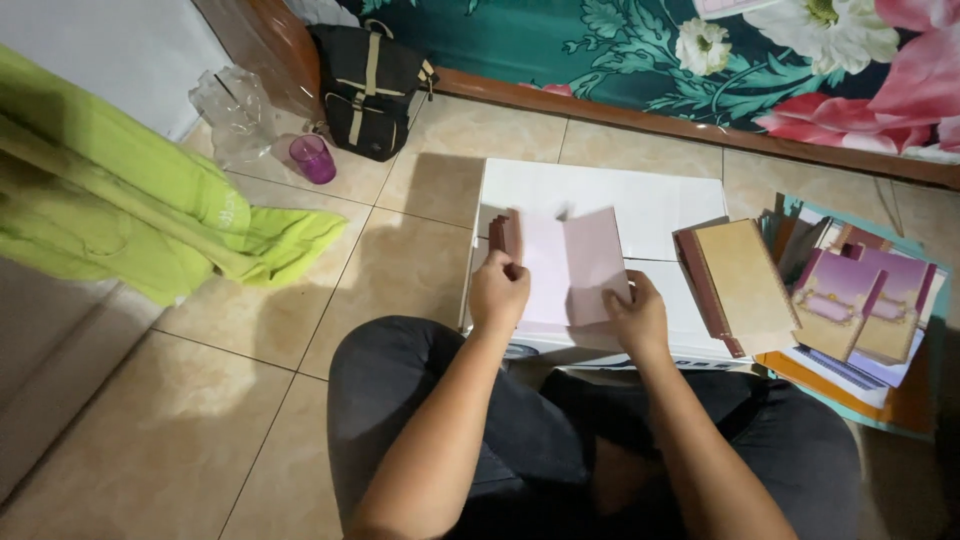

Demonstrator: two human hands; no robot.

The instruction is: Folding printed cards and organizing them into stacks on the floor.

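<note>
Pink folded card (570,265) stands upright, crease vertical, pinched by left hand (498,292) and right hand (637,318).

Head view, single camera: worn on the person's head, angled steeply down and forward over the crossed legs. Close range; forearms enter from the bottom edge, with the white surface (640,200) at centre. Tiled floor (400,270) fills the left, floral bedding (640,50) the top edge.
</note>
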